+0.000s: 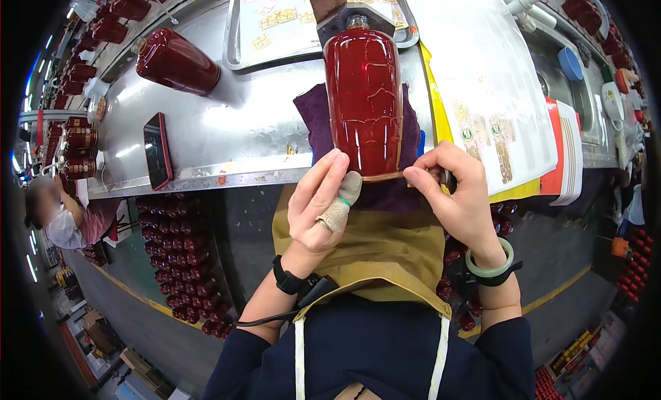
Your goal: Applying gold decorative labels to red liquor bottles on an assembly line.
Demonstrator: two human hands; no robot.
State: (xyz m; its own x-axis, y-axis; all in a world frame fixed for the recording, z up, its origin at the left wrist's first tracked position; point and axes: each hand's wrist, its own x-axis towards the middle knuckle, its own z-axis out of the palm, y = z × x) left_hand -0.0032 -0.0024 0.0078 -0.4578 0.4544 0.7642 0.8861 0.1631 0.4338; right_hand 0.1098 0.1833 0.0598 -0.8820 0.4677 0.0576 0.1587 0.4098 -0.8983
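Observation:
A dark red glass bottle lies on a purple cloth, its clear neck resting at a metal holder and its base toward me. My left hand grips the base's left corner, with a cloth cover on its thumb, held by a green band. A thin gold-brown strip runs along the base edge. At its right end my right hand pinches it between thumb and forefinger, the other fingers curled. The strip's left end is hidden by my left thumb.
Another red bottle lies at the left of the steel table, beyond a phone. Behind is a tray of gold stickers. White sheets with decals lie right. Many bottles stand below; a person sits far left.

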